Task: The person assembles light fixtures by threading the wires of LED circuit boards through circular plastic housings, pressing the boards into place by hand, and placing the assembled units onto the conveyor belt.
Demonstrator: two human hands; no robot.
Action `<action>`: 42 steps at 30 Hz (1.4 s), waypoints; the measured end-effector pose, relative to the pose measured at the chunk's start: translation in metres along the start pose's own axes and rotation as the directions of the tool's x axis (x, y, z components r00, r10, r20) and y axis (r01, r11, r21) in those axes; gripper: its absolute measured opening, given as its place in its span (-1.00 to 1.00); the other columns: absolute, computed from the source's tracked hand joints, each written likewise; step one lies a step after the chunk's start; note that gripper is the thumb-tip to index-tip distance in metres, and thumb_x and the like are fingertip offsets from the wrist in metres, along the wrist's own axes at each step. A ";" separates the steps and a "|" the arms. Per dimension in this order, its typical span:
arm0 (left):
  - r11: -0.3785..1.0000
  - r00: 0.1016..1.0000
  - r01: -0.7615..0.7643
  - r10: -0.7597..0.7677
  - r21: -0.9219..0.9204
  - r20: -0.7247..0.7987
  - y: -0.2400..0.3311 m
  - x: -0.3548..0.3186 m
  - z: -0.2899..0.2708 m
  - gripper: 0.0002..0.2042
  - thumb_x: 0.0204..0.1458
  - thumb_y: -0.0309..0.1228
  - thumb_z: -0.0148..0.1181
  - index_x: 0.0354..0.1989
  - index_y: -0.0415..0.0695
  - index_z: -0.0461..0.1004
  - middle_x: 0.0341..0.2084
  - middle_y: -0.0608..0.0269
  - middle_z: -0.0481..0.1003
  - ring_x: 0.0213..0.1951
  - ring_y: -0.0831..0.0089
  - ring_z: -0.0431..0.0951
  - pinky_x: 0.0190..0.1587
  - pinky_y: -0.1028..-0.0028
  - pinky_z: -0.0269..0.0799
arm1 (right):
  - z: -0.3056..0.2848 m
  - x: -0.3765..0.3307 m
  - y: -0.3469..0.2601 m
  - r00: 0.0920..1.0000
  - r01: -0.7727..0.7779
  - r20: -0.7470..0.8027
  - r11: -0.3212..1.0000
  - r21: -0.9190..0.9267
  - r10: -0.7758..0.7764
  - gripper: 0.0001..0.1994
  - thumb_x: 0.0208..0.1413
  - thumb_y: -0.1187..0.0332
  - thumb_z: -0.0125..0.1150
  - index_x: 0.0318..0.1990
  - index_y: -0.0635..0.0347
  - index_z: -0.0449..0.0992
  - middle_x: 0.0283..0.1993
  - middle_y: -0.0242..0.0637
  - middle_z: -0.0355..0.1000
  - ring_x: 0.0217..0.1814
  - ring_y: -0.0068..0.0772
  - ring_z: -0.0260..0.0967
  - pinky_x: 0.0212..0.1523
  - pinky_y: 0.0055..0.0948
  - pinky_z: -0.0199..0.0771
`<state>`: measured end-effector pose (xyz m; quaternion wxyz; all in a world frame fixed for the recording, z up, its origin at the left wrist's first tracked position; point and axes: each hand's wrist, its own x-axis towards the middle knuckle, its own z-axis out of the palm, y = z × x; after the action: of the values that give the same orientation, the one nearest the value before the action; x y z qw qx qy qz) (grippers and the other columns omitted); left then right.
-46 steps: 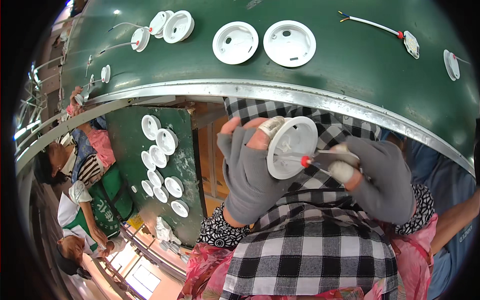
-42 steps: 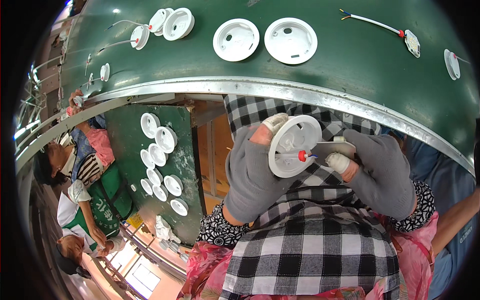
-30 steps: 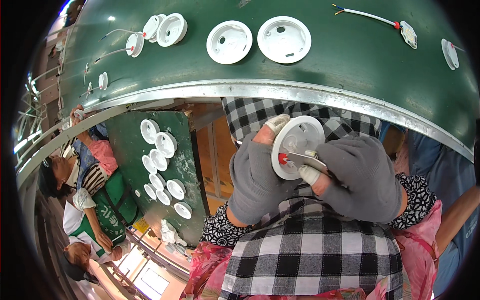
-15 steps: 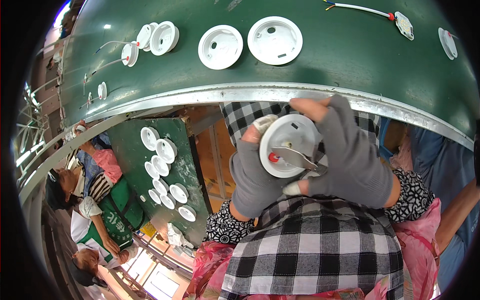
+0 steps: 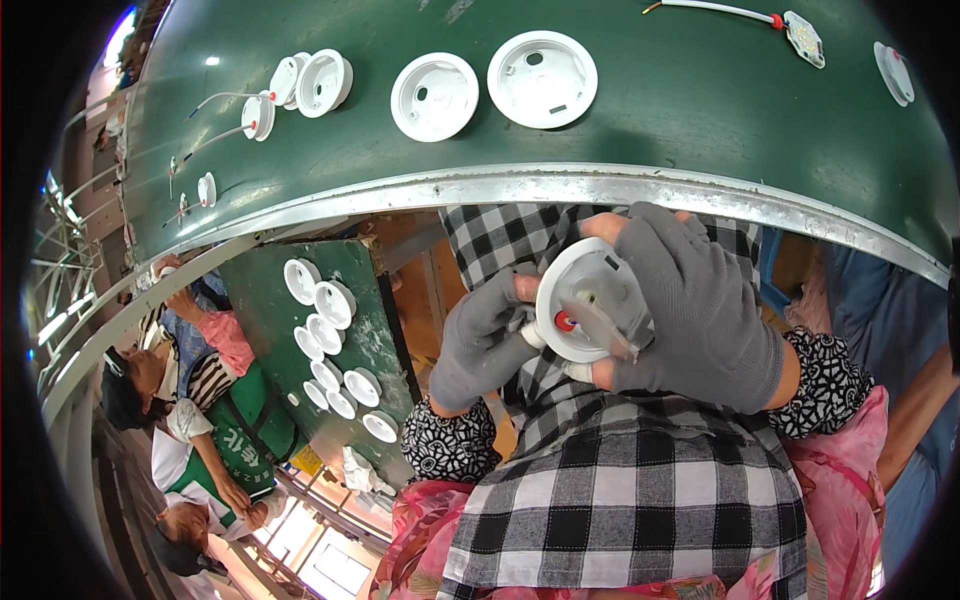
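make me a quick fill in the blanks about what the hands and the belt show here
1. Both hands wear ___ gloves.
2. The left hand and right hand hold a round ___ housing between them.
3. The belt beyond the hands is ___ in colour.
4. The small cap on the housing is ___.

Missing words: grey; white; green; red

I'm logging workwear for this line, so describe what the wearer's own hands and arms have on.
Both hands wear grey knit gloves with the fingertips cut off: the left hand and the right hand. Each forearm is covered by a black sleeve with a small white flower pattern, gathered at the wrist where it meets the glove cuff. No rings or watches show.
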<state>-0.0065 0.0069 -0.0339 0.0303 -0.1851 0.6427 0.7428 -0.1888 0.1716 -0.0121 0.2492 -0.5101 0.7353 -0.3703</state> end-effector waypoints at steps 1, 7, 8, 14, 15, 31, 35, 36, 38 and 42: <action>1.000 1.000 0.002 -0.002 -0.002 0.002 0.002 0.003 0.001 -0.63 0.02 -0.58 0.25 0.03 -0.28 0.39 -0.09 0.19 0.49 -0.07 0.48 0.51 -0.01 0.48 0.42 | 0.000 -0.001 0.000 0.999 0.026 -0.018 0.999 -0.033 -0.026 -0.07 -0.31 -0.26 0.41 0.13 0.27 0.30 -0.11 -0.12 0.32 -0.18 -0.08 0.45 -0.24 -0.20 0.51; 0.995 1.000 0.018 -0.019 0.093 0.012 0.001 0.017 0.005 -0.78 0.05 -0.53 0.22 -0.11 -0.27 0.48 -0.22 0.25 0.53 -0.17 0.57 0.52 -0.08 0.56 0.41 | -0.002 -0.004 0.004 1.000 -0.006 -0.016 1.000 -0.010 0.006 -0.08 -0.29 -0.26 0.40 0.13 0.26 0.30 -0.10 -0.12 0.32 -0.16 -0.07 0.43 -0.20 -0.20 0.48; 1.000 1.000 0.011 -0.011 0.001 0.018 0.003 0.021 0.006 -0.78 0.06 -0.53 0.20 -0.11 -0.26 0.48 -0.25 0.25 0.53 -0.19 0.57 0.52 -0.10 0.56 0.41 | -0.002 -0.004 0.005 0.999 -0.011 -0.039 1.000 -0.013 0.010 -0.09 -0.29 -0.26 0.40 0.12 0.25 0.31 -0.10 -0.12 0.32 -0.17 -0.06 0.42 -0.20 -0.20 0.47; 0.999 0.991 0.027 -0.023 -0.034 0.129 0.018 -0.003 -0.010 -0.75 0.14 -0.41 0.15 -0.06 -0.27 0.50 -0.34 0.22 0.57 -0.28 0.57 0.53 -0.22 0.55 0.43 | 0.001 0.004 -0.013 0.996 0.039 0.077 0.999 -0.034 -0.036 -0.04 -0.27 -0.35 0.36 0.17 0.22 0.27 -0.08 -0.06 0.34 -0.06 0.03 0.38 -0.06 -0.12 0.40; 0.990 0.984 0.131 -0.125 -0.043 0.128 0.023 -0.004 -0.013 -0.74 0.16 -0.36 0.14 -0.05 -0.25 0.50 -0.34 0.21 0.56 -0.31 0.57 0.52 -0.24 0.55 0.43 | 0.005 0.009 -0.013 0.997 0.038 0.068 0.999 -0.022 -0.037 -0.08 -0.35 -0.18 0.45 0.14 0.22 0.27 -0.09 -0.09 0.33 -0.06 0.01 0.37 -0.06 -0.14 0.38; 0.899 0.975 -0.174 0.215 0.402 -0.059 0.016 -0.053 0.009 -0.77 0.11 -0.34 0.10 -0.07 -0.04 0.50 -0.43 0.02 0.52 -0.40 0.19 0.54 -0.28 0.31 0.43 | 0.009 0.017 -0.055 0.833 0.375 0.532 0.864 -0.335 -0.155 -0.06 -0.39 0.14 0.54 0.24 0.17 0.19 0.03 -0.01 0.22 0.11 0.05 0.23 0.05 -0.02 0.28; 0.906 0.989 0.109 -0.057 0.409 -0.139 0.026 -0.071 0.008 -0.81 0.13 -0.31 0.12 -0.13 -0.05 0.49 -0.54 0.12 0.51 -0.54 0.18 0.52 -0.44 0.35 0.41 | 0.021 0.032 -0.053 0.798 0.353 0.552 0.930 -0.100 -0.243 -0.29 -0.34 0.22 0.50 0.04 0.18 0.30 -0.08 -0.05 0.21 0.01 0.07 0.27 -0.03 -0.04 0.31; 0.914 0.995 0.050 -0.010 0.403 -0.100 0.025 -0.069 0.007 -0.82 0.15 -0.31 0.11 -0.15 -0.07 0.48 -0.57 0.13 0.49 -0.57 0.22 0.51 -0.47 0.37 0.38 | 0.023 0.029 -0.049 0.813 0.348 0.514 0.936 -0.051 -0.274 -0.33 -0.35 0.22 0.50 -0.01 0.18 0.31 -0.11 -0.07 0.20 -0.04 0.06 0.29 -0.07 -0.06 0.34; 0.936 1.000 -0.003 0.011 0.352 -0.021 0.019 -0.068 0.006 -0.83 0.16 -0.31 0.11 -0.17 -0.10 0.48 -0.61 0.14 0.47 -0.60 0.25 0.50 -0.50 0.39 0.36 | 0.025 0.025 -0.039 0.810 0.118 0.569 0.990 0.080 -0.143 -0.36 -0.34 0.22 0.48 -0.05 0.19 0.32 -0.13 -0.10 0.20 -0.17 0.02 0.35 -0.17 -0.14 0.42; 0.938 0.921 0.236 -0.299 0.252 0.250 0.015 -0.049 -0.013 -0.81 0.22 -0.32 0.05 -0.32 -0.19 0.44 -0.64 0.28 0.41 -0.58 0.50 0.47 -0.51 0.45 0.27 | 0.029 0.001 -0.010 0.781 -0.153 0.624 0.955 0.255 -0.041 -0.41 -0.30 0.20 0.41 -0.07 0.18 0.31 -0.13 -0.16 0.19 -0.26 -0.03 0.39 -0.24 -0.21 0.46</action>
<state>0.0379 0.0014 -0.0058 0.2442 -0.1585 0.6773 0.6756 -0.1621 0.1599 -0.0214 0.5611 -0.5386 0.5639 -0.2777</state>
